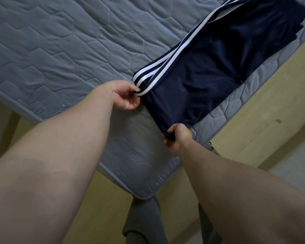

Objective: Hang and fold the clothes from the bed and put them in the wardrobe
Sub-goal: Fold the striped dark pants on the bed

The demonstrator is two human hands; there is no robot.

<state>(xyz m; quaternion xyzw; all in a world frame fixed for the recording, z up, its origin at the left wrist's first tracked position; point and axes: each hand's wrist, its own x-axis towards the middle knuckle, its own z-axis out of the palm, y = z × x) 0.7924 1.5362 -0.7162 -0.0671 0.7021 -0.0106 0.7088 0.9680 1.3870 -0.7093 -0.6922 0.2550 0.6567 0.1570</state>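
Note:
A pair of navy track pants [206, 71] with white side stripes lies stretched along the right part of the grey-blue quilted mattress [56, 46], running from the top right down toward the near corner. My left hand [125, 95] pinches the striped edge at the near end of the pants. My right hand [176, 138] grips the other near corner, its fingers curled round the dark fabric. The far end of the pants runs out of frame at the top right.
The mattress corner [144, 194] points toward me, above a pale wooden bed frame [264, 124]. My legs in grey trousers [144, 224] stand just below the corner. Bare quilted mattress fills the left and middle.

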